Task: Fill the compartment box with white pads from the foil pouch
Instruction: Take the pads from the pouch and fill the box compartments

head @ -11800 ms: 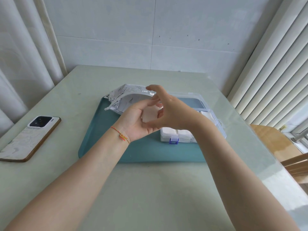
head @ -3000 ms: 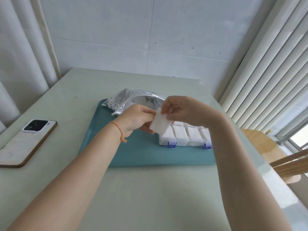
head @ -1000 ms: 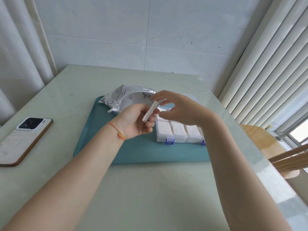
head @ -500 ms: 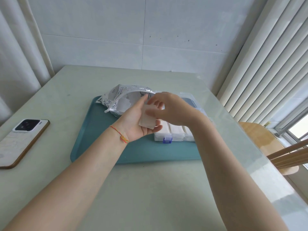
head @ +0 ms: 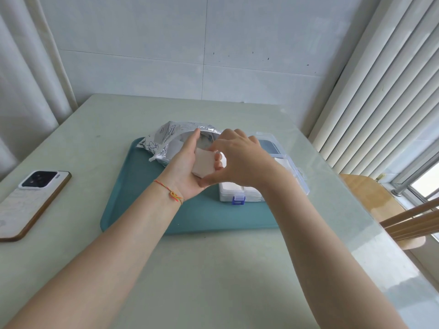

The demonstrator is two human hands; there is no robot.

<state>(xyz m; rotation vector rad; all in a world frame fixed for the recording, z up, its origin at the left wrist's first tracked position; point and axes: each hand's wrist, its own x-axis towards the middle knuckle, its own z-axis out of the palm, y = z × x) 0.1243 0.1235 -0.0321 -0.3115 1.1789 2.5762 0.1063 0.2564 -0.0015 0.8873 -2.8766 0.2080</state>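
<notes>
A small stack of white pads lies in the palm of my left hand, which is turned up above the teal tray. My right hand pinches the stack's right edge between thumb and fingers. Behind both hands the silver foil pouch lies open on the tray's far side. The clear compartment box with blue clasps sits on the tray under my right wrist, its near compartments holding white pads and its lid swung back. Much of the box is hidden by my right hand.
A phone lies face down at the table's left edge. A wooden chair stands past the right edge, beside vertical blinds. A tiled wall closes the table's far side and a curtain hangs on the left.
Over the last second the pads went from edge-on between my fingers to lying flat in my left palm. My right hand came down over them and now pinches their right edge.
</notes>
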